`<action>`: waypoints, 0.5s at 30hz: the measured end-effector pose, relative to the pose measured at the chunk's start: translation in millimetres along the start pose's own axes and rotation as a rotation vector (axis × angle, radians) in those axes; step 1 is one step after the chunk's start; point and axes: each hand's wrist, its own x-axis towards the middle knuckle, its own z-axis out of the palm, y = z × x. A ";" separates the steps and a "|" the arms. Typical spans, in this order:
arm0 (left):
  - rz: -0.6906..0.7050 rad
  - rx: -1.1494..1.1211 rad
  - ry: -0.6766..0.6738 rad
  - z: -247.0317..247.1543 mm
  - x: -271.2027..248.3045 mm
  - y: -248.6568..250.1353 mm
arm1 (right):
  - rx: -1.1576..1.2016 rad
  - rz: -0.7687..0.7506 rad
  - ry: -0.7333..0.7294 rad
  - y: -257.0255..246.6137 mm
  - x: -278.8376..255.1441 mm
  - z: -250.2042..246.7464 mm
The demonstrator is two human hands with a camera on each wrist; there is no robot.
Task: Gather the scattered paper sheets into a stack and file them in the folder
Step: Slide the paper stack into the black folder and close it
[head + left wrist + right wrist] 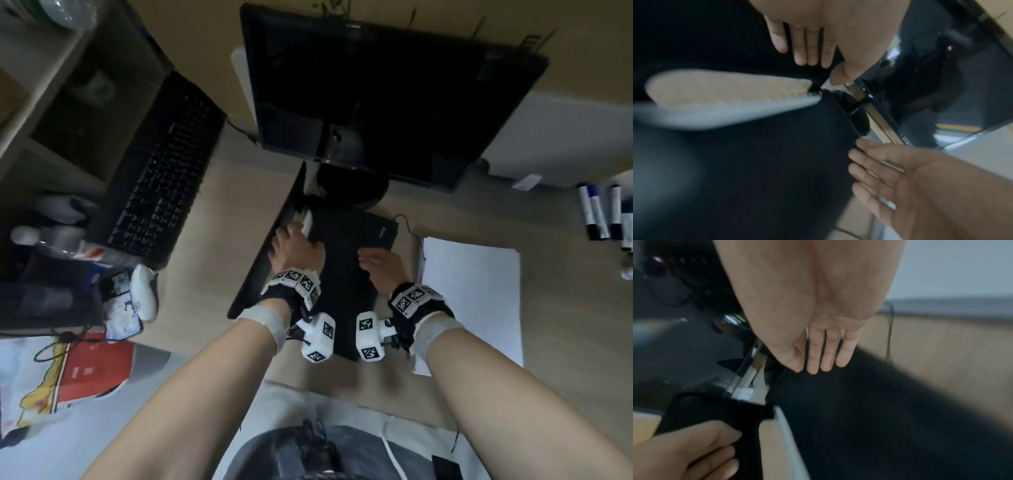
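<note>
Lying open on the tabletop [212, 205], the black folder [346, 274] has its cover held up by the left hand [294, 248], while the right hand [382, 265] rests flat with straight fingers. If the cover slips, it could fall shut before the paper stack [476, 294] beside it gets filed.

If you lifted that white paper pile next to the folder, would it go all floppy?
Probably floppy: the paper pile looks thin and lies flat on the desk, so lifted by one edge it would likely sag. It looks light. Loose sheets might slide apart unless gripped together.
</note>
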 end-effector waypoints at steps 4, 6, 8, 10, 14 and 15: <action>-0.158 -0.071 -0.010 38.1 -43.5 52.5 | -0.205 0.011 0.058 29.7 -6.7 -90.2; -0.227 -0.138 -0.061 61.1 -60.1 75.3 | -0.306 0.055 0.092 46.0 -13.5 -136.4; -0.285 -0.153 -0.084 83.6 -72.2 92.7 | -0.341 0.150 0.224 62.3 -21.3 -172.9; -0.310 -0.151 -0.143 107.7 -80.9 106.3 | -0.354 0.277 0.357 78.2 -28.0 -199.9; -0.306 -0.062 -0.362 158.7 -94.3 121.5 | -0.499 0.560 0.304 102.0 -39.0 -232.8; -0.280 -0.006 -0.369 168.4 -97.6 124.3 | -0.506 0.599 0.266 106.6 -40.7 -236.5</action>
